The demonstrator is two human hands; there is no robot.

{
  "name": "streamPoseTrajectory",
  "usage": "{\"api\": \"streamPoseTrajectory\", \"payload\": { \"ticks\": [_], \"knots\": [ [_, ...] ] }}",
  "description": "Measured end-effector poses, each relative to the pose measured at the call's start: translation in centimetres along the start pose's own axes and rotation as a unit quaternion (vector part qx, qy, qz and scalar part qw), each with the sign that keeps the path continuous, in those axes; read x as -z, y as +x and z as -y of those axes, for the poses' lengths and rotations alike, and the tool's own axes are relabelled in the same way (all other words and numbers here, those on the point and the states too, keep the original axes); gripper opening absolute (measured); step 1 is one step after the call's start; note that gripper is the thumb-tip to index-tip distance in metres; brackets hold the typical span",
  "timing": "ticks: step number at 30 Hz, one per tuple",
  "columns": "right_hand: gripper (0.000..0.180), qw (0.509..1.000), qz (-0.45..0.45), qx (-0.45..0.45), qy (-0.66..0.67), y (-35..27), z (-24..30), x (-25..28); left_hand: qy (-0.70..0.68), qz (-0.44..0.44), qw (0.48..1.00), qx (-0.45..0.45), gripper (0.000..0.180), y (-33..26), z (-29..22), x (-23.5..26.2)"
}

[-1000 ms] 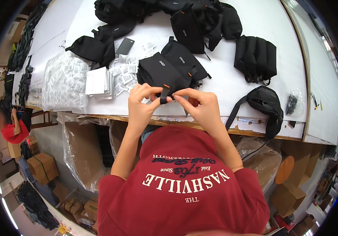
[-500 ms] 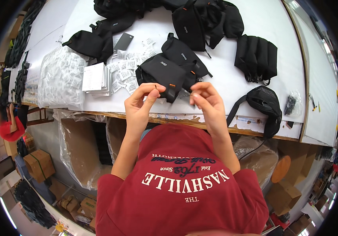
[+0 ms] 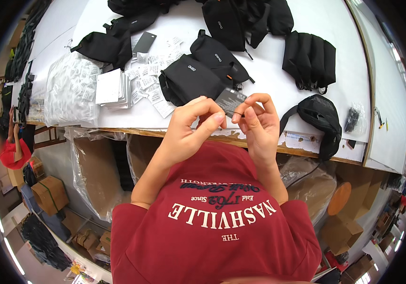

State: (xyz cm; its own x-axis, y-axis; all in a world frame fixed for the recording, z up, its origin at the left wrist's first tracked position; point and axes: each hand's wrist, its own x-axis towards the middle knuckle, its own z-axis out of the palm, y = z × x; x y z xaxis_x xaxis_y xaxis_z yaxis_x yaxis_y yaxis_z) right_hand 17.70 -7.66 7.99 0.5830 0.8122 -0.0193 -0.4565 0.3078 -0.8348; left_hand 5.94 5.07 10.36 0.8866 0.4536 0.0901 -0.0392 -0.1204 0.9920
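My left hand (image 3: 194,127) and my right hand (image 3: 258,124) are close together above the table's near edge, thumbs against index fingers. Between their fingertips runs a thin dark cord, pinched from both sides. A dark grey hang tag (image 3: 230,101) with pale print hangs at the cord, just beyond the fingertips. Right behind my hands lies a black fabric pouch (image 3: 189,78), partly covered by my left fingers. Another black pouch (image 3: 219,57) with a small orange tab lies against it. How the cord is fastened is hidden by my fingers.
Loose white labels (image 3: 147,81) and a stack of white cards (image 3: 109,87) lie left, beside a clear plastic bag of labels (image 3: 70,90). More black pouches (image 3: 224,26) sit at the back. A mesh black bag (image 3: 320,120) overhangs the table's right front edge.
My hands have come closer together, the left moving right. The hang tag, blurred before, now shows clearly between them. The pouch's orange tab near my hands is no longer visible.
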Motion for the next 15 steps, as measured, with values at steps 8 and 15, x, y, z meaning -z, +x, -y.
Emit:
{"api": "streamPoseTrajectory", "payload": {
  "ticks": [8,15],
  "knots": [
    [0.021,0.999,0.026,0.018,0.028,-0.11,-0.21,-0.09,0.004,0.018,1.000,-0.015,0.014,0.19,-0.27,-0.60],
    [0.015,0.996,0.005,-0.001,0.085,-0.40,-0.81,0.38,0.025,0.052,0.998,-0.037,0.014,0.48,-0.22,-0.78]
  ]
}}
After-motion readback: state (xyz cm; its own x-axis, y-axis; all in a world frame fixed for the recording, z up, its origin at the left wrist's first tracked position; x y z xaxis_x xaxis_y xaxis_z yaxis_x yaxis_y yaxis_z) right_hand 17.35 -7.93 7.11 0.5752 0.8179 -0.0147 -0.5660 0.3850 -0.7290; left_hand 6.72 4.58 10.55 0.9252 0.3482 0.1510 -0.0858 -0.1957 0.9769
